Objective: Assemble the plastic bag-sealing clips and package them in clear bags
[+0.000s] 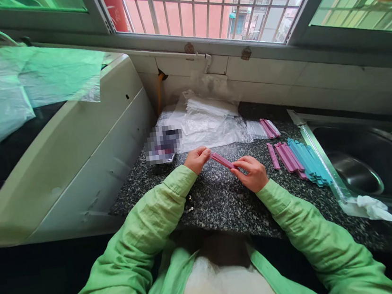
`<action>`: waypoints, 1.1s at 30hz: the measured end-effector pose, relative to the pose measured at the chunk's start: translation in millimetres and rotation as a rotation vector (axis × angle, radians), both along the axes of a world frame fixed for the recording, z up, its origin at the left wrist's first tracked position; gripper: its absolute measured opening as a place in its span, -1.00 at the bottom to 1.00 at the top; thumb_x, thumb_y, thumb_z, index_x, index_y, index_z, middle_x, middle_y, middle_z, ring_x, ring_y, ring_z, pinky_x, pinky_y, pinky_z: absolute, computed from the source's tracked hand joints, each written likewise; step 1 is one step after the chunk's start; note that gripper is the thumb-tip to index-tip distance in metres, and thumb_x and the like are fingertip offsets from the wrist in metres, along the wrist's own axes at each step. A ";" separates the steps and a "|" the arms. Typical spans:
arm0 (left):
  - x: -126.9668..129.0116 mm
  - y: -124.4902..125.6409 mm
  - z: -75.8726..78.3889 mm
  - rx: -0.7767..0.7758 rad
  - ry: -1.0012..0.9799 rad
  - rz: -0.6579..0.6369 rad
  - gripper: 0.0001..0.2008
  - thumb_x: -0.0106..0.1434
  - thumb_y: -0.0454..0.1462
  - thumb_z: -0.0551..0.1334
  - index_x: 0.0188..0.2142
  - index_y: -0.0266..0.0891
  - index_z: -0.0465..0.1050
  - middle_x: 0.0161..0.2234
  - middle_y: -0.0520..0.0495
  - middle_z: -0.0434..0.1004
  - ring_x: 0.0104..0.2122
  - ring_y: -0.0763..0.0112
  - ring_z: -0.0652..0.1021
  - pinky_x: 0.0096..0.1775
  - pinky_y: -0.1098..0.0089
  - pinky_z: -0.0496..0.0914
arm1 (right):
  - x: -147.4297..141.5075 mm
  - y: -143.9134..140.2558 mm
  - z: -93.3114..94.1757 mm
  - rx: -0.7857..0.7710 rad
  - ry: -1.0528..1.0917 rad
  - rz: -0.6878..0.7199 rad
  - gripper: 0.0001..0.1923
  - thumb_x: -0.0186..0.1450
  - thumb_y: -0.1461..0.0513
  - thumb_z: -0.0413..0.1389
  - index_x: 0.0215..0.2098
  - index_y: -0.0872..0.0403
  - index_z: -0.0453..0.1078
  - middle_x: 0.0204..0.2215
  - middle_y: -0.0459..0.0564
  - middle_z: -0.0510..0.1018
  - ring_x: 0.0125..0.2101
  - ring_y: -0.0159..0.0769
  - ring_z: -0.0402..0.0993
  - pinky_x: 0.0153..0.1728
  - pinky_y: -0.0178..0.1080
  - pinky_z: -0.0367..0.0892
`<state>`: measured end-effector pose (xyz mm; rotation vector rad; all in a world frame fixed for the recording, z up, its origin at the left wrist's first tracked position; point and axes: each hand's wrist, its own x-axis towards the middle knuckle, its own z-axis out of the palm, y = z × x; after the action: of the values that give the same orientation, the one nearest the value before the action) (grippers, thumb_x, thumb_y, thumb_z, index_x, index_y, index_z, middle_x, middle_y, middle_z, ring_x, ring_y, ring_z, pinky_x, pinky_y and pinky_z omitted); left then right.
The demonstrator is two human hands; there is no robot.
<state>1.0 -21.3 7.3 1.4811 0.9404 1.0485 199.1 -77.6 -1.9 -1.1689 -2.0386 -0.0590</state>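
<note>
Where the white appliance [85, 146] walls off the left, the speckled worktop [220, 201] leaves bare room only near its front edge. The left hand [197, 158] pinches one end of a pink clip [222, 160] held above the worktop, the right hand [252, 172] the other end, fingers narrow around it. A blurred packet [163, 145] is unreadable. Pink and blue clips [301, 162] crowd the sink [362, 164] rim, which the frame cuts off.

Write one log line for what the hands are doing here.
left hand: holds end of pink plastic clip stick | right hand: holds other end | nearby: pink and blue clip sticks pile on speckled countertop
</note>
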 end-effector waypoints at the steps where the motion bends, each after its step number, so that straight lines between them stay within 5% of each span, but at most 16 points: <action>1: 0.1 0.1 0.0 0.000 -0.002 -0.002 -0.53 0.00 0.10 0.10 -0.70 -0.21 0.07 -0.77 0.15 0.03 -0.70 0.63 0.10 -0.60 0.45 0.00 | 0.0 0.0 0.0 -0.005 -0.001 0.001 -0.86 0.19 0.16 0.10 -0.39 0.04 0.45 -0.49 -0.05 0.48 -0.43 -0.35 0.39 -0.38 -0.30 0.33; 33: 1.1 -1.6 2.4 -0.031 -0.015 -0.008 -0.49 -0.06 0.17 0.12 -0.71 -0.21 0.08 -0.76 0.15 0.04 -0.70 0.62 0.10 -0.61 0.45 0.00 | -2.6 -1.8 -1.7 -0.052 -0.077 0.021 -0.83 0.22 0.17 0.05 -0.43 0.06 0.41 -0.52 -0.07 0.53 -0.50 -0.40 0.39 -0.40 -0.33 0.27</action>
<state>2.1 -22.9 9.7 1.4485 0.9352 1.0334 196.5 -79.4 -3.6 -1.1940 -2.1310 -0.0420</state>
